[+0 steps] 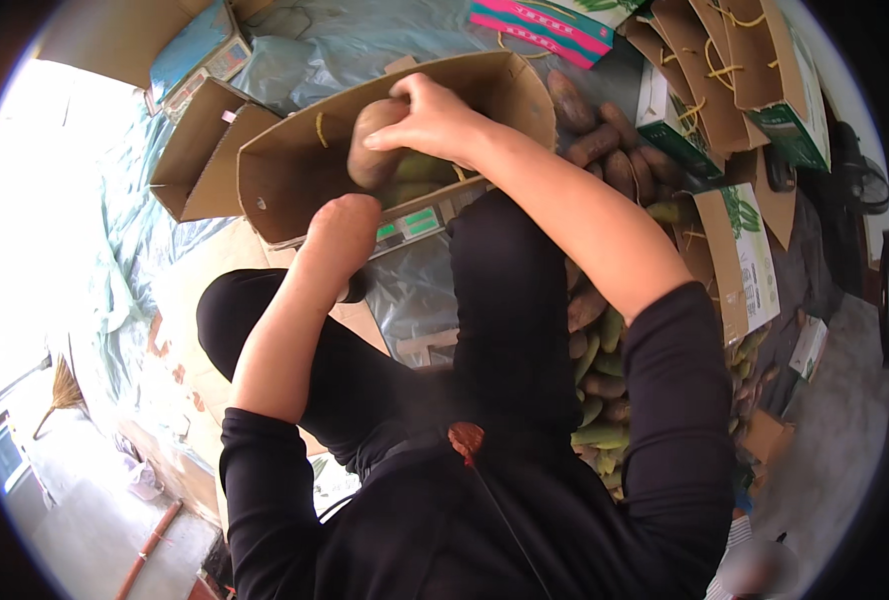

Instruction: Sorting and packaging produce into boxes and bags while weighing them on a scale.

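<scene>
My right hand (433, 122) grips a thick, brown, elongated fruit or vegetable (370, 150), blurred at its edges, over a long open cardboard box (295, 150). The fingers wrap its upper end and it hangs roughly upright. Below it, inside the box, several green, cucumber-like pieces (420, 172) show beside a yellow cord handle. My left hand (345, 222) is at the near rim of the box; its fingers are hidden, so I cannot tell whether it holds anything.
Brown pieces (620, 160) lie heaped right of the box, with more green and brown ones (605, 380) beside my right knee. Several corded cartons (755, 60) stand upper right. An open carton (200, 150) sits left. Plastic sheeting (315, 70) covers the floor. A broom (63, 395) is far left.
</scene>
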A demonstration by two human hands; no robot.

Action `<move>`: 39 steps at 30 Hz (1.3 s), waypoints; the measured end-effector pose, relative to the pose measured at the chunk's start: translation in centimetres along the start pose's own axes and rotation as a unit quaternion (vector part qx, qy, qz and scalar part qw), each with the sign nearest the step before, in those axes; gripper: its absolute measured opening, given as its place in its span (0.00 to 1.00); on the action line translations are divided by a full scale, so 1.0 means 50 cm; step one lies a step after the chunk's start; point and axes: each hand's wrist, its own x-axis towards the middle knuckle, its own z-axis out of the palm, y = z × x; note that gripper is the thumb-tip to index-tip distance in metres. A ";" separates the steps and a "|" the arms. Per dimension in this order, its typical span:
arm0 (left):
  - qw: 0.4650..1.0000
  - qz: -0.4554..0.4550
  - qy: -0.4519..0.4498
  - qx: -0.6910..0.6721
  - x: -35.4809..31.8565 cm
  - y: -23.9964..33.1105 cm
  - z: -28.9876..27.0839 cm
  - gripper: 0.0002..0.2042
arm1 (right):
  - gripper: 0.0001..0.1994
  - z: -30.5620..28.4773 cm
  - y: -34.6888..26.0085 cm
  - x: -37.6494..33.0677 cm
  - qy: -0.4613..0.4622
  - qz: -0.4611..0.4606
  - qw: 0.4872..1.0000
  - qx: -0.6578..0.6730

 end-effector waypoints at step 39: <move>0.998 0.048 0.042 -0.001 -0.009 -0.003 -0.021 0.08 | 0.17 0.201 0.558 -0.933 -0.159 0.223 0.886 -0.375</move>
